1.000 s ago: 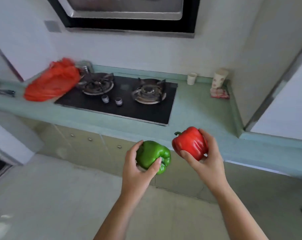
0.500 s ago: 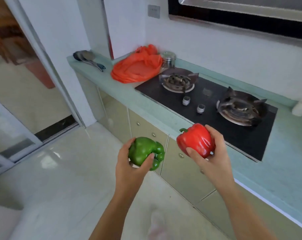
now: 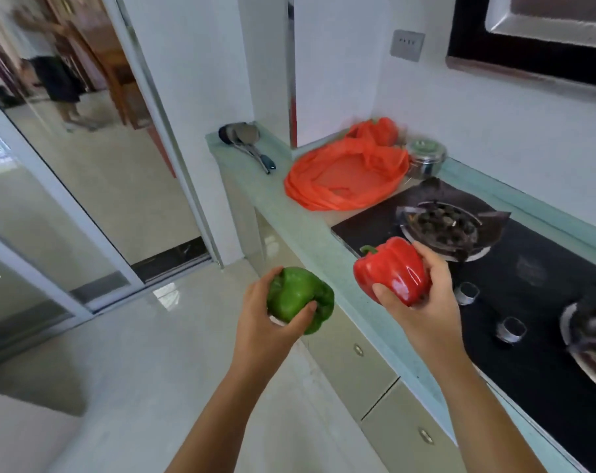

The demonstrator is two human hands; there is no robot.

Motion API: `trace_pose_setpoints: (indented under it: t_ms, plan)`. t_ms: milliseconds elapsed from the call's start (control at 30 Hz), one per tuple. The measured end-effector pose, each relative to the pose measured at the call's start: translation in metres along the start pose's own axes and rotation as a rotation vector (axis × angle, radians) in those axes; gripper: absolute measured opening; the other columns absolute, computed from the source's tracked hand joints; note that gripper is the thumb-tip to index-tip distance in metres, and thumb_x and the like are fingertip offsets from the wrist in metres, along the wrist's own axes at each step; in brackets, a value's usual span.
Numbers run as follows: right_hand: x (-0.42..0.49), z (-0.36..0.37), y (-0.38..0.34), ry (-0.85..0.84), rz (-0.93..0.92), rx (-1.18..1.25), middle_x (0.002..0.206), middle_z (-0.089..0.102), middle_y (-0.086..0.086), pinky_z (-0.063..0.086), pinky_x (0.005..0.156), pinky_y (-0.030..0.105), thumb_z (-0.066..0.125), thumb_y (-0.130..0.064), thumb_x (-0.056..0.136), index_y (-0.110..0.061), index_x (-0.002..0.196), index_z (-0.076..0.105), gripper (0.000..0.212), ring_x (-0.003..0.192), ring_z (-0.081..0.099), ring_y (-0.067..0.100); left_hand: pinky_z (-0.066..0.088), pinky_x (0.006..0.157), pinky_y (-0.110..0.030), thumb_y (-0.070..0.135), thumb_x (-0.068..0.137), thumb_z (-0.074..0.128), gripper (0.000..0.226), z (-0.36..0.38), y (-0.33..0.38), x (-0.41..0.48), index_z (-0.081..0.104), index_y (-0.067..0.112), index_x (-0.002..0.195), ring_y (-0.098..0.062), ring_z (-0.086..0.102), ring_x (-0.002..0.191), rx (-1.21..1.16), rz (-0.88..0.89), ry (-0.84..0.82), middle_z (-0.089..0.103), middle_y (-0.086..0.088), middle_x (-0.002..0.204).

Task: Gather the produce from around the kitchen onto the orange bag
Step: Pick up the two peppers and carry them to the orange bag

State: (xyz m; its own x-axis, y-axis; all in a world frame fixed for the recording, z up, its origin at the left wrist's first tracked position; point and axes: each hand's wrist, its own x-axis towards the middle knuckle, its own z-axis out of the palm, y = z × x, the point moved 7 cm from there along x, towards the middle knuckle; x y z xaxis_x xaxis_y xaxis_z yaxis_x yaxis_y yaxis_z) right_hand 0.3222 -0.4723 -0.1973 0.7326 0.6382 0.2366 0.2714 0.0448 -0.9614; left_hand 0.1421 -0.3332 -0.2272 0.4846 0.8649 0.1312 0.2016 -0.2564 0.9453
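Observation:
My left hand [image 3: 262, 319] grips a green bell pepper [image 3: 298, 297] over the floor, just off the counter's front edge. My right hand [image 3: 423, 302] holds a glossy red bell pepper [image 3: 390, 269] above the counter edge beside the hob. The orange bag [image 3: 344, 175] lies spread flat on the pale green counter [image 3: 289, 220], ahead of both hands, with nothing visible on it. Both peppers are well short of the bag.
A black gas hob [image 3: 515, 278] with two burners and knobs fills the counter to the right. A steel tin [image 3: 426, 158] stands behind the bag, ladles [image 3: 252, 145] lie at the counter's far end. A sliding glass door [image 3: 68, 172] and tiled floor are left.
The view has swung left and closer along the counter. The orange bag now looks larger and nearer. Both hands still hold their peppers in the same way.

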Motion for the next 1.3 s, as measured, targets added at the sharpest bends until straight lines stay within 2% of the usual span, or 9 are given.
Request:
trace_pose_setpoints:
  t_ms: [267,467,567,700,800,933,1033,1200,1300]
  plan:
    - [0.054,0.029,0.03,-0.006,0.062,-0.005,0.12,0.051,-0.012,0.047,0.07,0.011,0.072,-0.052,0.054,-0.042,0.123,0.04,0.077,0.1,0.056,-0.001,0.054,0.08,-0.032,0.026,0.072,0.076,0.055,-0.012,-0.029,0.073,0.047,0.038,0.117,-0.01,0.052,0.102,0.03,-0.054,0.052,0.049,0.012,0.112]
    - [0.098,0.068,0.045,0.005,0.102,-0.039,0.117,0.051,-0.017,0.047,0.071,0.011,0.072,-0.053,0.054,-0.048,0.118,0.04,0.073,0.101,0.055,-0.002,0.054,0.082,-0.038,0.037,0.067,0.075,0.058,-0.013,-0.058,0.133,0.047,0.038,0.118,-0.012,0.053,0.103,-0.008,-0.069,0.009,0.048,0.015,0.114]
    - [0.129,0.092,0.056,0.027,0.127,-0.082,0.117,0.052,-0.015,0.047,0.072,0.013,0.074,-0.053,0.053,-0.045,0.121,0.04,0.077,0.1,0.055,-0.002,0.054,0.084,-0.04,0.029,0.071,0.078,0.058,-0.018,-0.075,0.177,0.048,0.036,0.12,-0.011,0.053,0.104,-0.036,-0.068,-0.018,0.048,0.015,0.114]
    - [0.18,0.136,0.065,0.053,0.146,-0.113,0.113,0.052,-0.017,0.045,0.07,0.006,0.075,-0.035,0.06,-0.047,0.114,0.041,0.065,0.094,0.054,-0.009,0.051,0.089,-0.041,0.026,0.07,0.078,0.061,-0.047,-0.095,0.25,0.046,0.035,0.121,-0.007,0.05,0.106,-0.031,-0.072,-0.007,0.046,0.018,0.112]
    - [0.219,0.176,0.066,0.058,0.137,-0.152,0.113,0.05,-0.018,0.043,0.07,0.004,0.081,-0.028,0.064,-0.048,0.113,0.041,0.066,0.093,0.053,-0.011,0.051,0.089,-0.04,0.036,0.067,0.078,0.063,-0.072,-0.109,0.303,0.045,0.037,0.121,-0.006,0.049,0.106,-0.024,-0.078,0.002,0.045,0.019,0.112]
    - [0.262,0.218,0.073,0.089,0.133,-0.179,0.115,0.045,-0.021,0.047,0.075,0.013,0.081,-0.026,0.067,-0.035,0.126,0.039,0.073,0.099,0.054,0.001,0.051,0.089,-0.039,0.028,0.07,0.078,0.061,-0.079,-0.119,0.359,0.047,0.031,0.123,-0.002,0.048,0.106,-0.035,-0.056,-0.044,0.047,0.01,0.116]
    - [0.282,0.234,0.082,0.083,0.156,-0.189,0.117,0.044,-0.019,0.049,0.079,0.025,0.081,-0.02,0.068,-0.041,0.123,0.038,0.072,0.103,0.053,0.009,0.052,0.087,-0.036,0.029,0.07,0.078,0.062,-0.068,-0.124,0.385,0.048,0.03,0.124,0.0,0.049,0.104,-0.053,-0.06,-0.105,0.047,0.011,0.116]
    - [0.307,0.222,0.1,0.21,0.228,-0.276,0.124,0.044,-0.005,0.04,0.075,0.007,0.077,-0.016,0.071,-0.032,0.128,0.039,0.07,0.108,0.049,0.013,0.053,0.086,-0.038,0.056,0.056,0.068,0.073,-0.042,-0.135,0.416,0.048,0.035,0.122,-0.002,0.051,0.104,-0.08,-0.059,-0.216,0.048,0.014,0.117]
    - [0.33,0.212,0.113,0.27,0.244,-0.277,0.126,0.043,-0.003,0.041,0.083,0.02,0.076,-0.016,0.071,-0.032,0.128,0.038,0.07,0.11,0.047,0.015,0.051,0.088,-0.036,0.058,0.055,0.066,0.072,-0.019,-0.135,0.443,0.045,0.04,0.121,0.001,0.048,0.105,-0.058,-0.019,-0.281,0.045,0.02,0.116]
